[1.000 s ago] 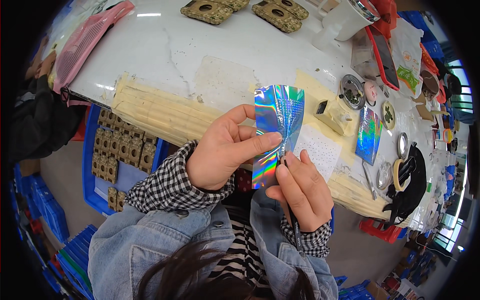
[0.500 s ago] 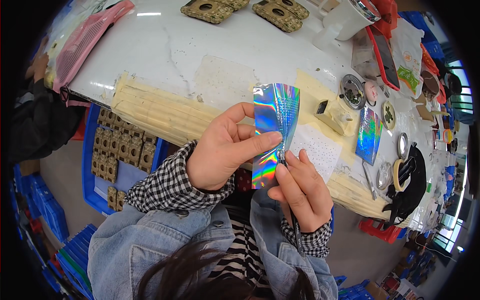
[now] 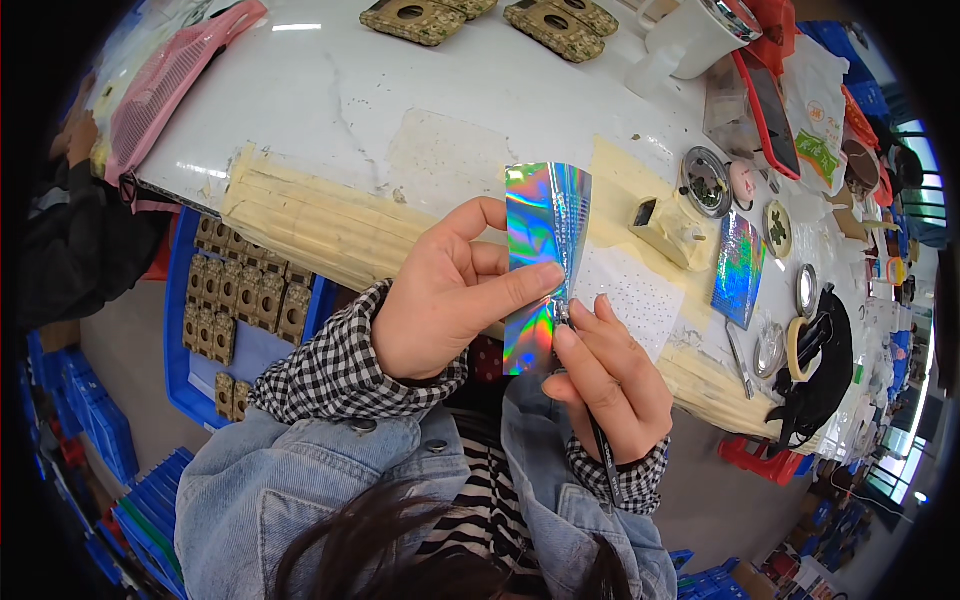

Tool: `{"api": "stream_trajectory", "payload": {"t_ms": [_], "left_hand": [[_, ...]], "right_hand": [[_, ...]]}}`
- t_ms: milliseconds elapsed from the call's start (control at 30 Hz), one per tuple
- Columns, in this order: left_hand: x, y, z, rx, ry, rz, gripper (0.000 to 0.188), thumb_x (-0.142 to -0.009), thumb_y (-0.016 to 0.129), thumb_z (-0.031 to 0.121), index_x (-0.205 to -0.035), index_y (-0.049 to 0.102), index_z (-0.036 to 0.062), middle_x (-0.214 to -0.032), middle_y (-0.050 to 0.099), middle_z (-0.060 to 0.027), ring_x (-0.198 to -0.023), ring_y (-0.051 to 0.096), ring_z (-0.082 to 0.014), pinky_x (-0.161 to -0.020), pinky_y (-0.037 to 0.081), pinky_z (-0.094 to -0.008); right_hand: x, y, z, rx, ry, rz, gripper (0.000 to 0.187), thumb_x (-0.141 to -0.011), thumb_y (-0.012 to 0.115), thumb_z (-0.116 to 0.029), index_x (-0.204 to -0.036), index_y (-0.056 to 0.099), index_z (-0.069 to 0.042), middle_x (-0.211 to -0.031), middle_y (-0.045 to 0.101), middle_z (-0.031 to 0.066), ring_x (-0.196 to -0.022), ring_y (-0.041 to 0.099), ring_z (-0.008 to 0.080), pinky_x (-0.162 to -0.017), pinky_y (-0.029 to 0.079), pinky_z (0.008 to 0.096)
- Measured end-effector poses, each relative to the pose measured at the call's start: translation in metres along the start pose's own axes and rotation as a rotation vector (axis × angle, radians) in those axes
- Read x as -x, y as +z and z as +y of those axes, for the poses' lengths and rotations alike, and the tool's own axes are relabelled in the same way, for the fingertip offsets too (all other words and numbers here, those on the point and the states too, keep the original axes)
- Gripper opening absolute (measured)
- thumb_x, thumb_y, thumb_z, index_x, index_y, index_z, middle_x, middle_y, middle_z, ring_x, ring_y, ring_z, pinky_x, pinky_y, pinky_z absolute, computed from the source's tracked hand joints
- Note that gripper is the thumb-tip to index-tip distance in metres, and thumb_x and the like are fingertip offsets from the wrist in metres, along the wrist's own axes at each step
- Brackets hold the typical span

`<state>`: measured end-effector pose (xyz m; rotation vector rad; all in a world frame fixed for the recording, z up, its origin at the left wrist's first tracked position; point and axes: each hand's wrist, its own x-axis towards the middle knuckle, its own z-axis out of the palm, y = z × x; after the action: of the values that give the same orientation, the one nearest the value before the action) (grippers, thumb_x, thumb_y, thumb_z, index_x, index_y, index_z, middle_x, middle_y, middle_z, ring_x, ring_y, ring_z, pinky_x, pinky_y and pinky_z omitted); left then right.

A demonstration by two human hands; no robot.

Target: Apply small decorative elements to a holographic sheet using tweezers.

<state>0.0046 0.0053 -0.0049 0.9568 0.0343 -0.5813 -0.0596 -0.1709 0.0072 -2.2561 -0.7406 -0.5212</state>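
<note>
Pinched in the left hand (image 3: 438,298), the shiny sheet (image 3: 530,225) is up by the table's (image 3: 310,110) edge, likely to keep it steady for the thin black tool (image 3: 606,458) the right hand (image 3: 618,388) grips.

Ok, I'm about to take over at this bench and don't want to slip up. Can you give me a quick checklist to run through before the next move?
1. Left hand has hold of the shiny holographic sheet: ok, thumb pressed on its face.
2. Right hand holds the slim black tool: ok.
3. Held sheet lies flat: not ok, it is creased near the left thumb.
4. Tool's tip touching the sheet: cannot tell, too small to make out.
5. Second holographic sheet on the table: ok, lying at the right.
</note>
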Motion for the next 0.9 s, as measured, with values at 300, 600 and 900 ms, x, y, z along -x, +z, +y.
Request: {"api": "stream_trajectory", "payload": {"t_ms": [300,600,900], "left_hand": [[-0.0010,0.0005,0.0015,-0.012,0.013,-0.012,0.031,-0.090,0.062,0.003,-0.116,0.045,0.0006,-0.089,0.069,-0.0107,-0.077,0.067,-0.0124,-0.068,0.055,-0.0251],[-0.0023,-0.0007,0.0020,0.004,-0.021,-0.020,0.029,-0.090,0.063,0.004,-0.114,0.046,0.0012,-0.088,0.069,-0.0105,-0.078,0.067,-0.0114,-0.067,0.054,-0.0243],[-0.0029,-0.0023,0.0005,0.006,-0.018,-0.013,0.031,-0.090,0.062,0.003,-0.116,0.045,0.0015,-0.089,0.069,-0.0099,-0.078,0.066,-0.0112,-0.068,0.054,-0.0232]], "right_hand": [[-0.0013,-0.0001,0.0005,0.000,0.004,-0.014,0.040,-0.074,0.076,-0.012,-0.109,0.066,0.005,-0.094,0.063,0.0165,-0.099,0.065,0.0325,-0.090,0.053,0.0474],[-0.0008,0.0022,0.0008,-0.022,0.006,0.025,0.041,-0.074,0.076,-0.015,-0.109,0.066,0.005,-0.095,0.063,0.0164,-0.099,0.065,0.0322,-0.090,0.053,0.0473],[-0.0022,0.0000,0.0018,-0.033,0.020,-0.017,0.040,-0.075,0.076,-0.014,-0.109,0.066,0.005,-0.095,0.064,0.0166,-0.099,0.065,0.0323,-0.090,0.053,0.0473]]}}
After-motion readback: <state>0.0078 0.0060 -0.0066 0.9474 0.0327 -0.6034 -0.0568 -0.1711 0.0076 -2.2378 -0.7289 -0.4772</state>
